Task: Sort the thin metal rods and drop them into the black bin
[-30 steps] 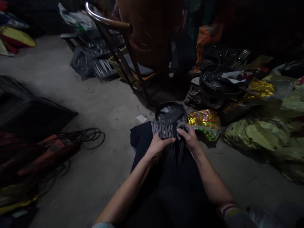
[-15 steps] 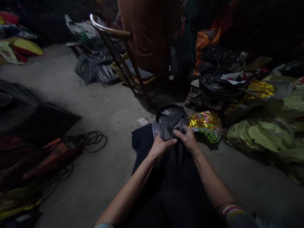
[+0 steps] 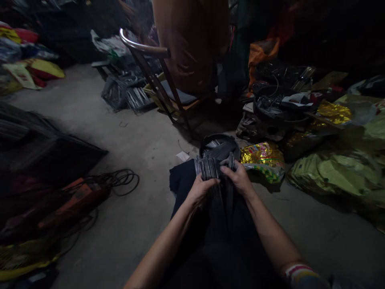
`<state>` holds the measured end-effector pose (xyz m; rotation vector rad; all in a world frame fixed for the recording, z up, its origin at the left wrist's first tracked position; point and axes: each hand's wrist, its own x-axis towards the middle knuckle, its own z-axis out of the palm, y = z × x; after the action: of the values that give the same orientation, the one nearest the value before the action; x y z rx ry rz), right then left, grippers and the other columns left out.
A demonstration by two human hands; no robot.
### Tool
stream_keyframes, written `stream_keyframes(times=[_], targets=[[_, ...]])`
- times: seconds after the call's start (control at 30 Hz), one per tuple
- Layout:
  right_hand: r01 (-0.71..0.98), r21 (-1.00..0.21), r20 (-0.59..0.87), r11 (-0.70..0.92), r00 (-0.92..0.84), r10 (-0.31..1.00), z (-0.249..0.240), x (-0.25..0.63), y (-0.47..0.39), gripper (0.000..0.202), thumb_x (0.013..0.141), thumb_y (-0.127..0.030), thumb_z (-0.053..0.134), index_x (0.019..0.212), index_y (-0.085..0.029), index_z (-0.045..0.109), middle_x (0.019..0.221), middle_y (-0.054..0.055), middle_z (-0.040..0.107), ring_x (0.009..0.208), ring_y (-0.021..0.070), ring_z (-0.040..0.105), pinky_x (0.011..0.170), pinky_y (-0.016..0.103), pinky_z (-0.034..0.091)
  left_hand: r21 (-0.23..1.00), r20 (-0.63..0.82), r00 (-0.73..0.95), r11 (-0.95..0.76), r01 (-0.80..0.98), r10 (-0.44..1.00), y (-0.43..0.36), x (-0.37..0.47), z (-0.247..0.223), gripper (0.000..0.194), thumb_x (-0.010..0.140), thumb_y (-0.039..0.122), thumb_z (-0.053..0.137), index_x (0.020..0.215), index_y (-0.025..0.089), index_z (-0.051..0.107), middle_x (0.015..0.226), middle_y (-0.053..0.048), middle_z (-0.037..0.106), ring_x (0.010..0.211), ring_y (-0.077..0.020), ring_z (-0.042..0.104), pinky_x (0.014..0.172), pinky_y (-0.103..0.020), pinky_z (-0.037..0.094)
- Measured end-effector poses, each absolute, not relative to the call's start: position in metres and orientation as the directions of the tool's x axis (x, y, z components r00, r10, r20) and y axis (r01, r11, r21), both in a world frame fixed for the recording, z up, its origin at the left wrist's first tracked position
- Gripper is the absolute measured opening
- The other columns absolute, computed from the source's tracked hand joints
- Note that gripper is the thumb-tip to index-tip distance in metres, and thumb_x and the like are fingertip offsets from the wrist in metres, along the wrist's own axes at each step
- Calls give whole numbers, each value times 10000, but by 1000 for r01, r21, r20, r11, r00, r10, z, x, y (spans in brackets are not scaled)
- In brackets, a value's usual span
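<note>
My left hand (image 3: 202,188) is wrapped round a wide bundle of thin grey metal rods (image 3: 207,167), its thumb across the front. A smaller bunch of the same rods (image 3: 231,161) is gripped in my right hand (image 3: 239,176), just right of the large bundle. Both bunches stand roughly upright over dark cloth (image 3: 182,176) on my lap, their lower ends fading into shadow. Just beyond my hands sits a round black container (image 3: 236,150) with more rods inside.
A person (image 3: 186,48) sits ahead on a chair (image 3: 147,49). To the right lie a gold packet (image 3: 263,154), a black basin (image 3: 285,117) and yellowish bags (image 3: 331,168). Coiled cable (image 3: 123,180) and an orange object (image 3: 64,200) lie left.
The whole view has shifted slightly, with the scene lower and further right. A narrow gap now shows between the two bunches, my hands being a little further apart.
</note>
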<state>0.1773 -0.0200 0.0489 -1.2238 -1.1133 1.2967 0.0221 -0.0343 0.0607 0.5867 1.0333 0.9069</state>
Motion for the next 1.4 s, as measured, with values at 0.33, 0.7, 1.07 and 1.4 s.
stream_keyframes(times=[0.33, 0.7, 1.07, 1.4], targets=[[-33, -997, -71, -71, 11, 997, 44, 164, -15, 307, 723, -459, 744, 762, -196, 591, 728, -3, 622, 668, 155, 569, 657, 271, 468, 817, -448, 181, 484, -315, 875, -32, 19, 51, 460, 532, 214, 867, 957, 121, 716, 900, -70, 747, 791, -214, 690, 823, -350, 526], [-197, -968, -154, -154, -16, 988, 40, 181, -24, 236, 772, -407, 693, 879, -221, 594, 617, -50, 542, 535, 125, 488, 552, 246, 408, 827, -424, 188, 464, -318, 886, -34, 22, 54, 441, 555, 202, 868, 964, 125, 723, 994, -99, 747, 919, -243, 693, 919, -378, 509], [-115, -986, -127, -122, 40, 991, 37, 178, -19, 244, 757, -418, 719, 806, -203, 616, 672, -30, 598, 615, 138, 541, 640, 260, 443, 848, -399, 171, 433, -305, 901, -32, 25, 52, 524, 553, 217, 877, 1037, 113, 703, 1065, -115, 731, 986, -265, 674, 951, -398, 489], [-139, -982, -139, -131, 47, 989, 40, 177, -21, 255, 720, -398, 764, 842, -201, 657, 800, 4, 679, 721, 164, 607, 713, 279, 477, 852, -356, 162, 391, -347, 920, -32, 29, 58, 512, 543, 221, 879, 1013, 116, 704, 1014, -99, 744, 966, -255, 680, 950, -392, 492]])
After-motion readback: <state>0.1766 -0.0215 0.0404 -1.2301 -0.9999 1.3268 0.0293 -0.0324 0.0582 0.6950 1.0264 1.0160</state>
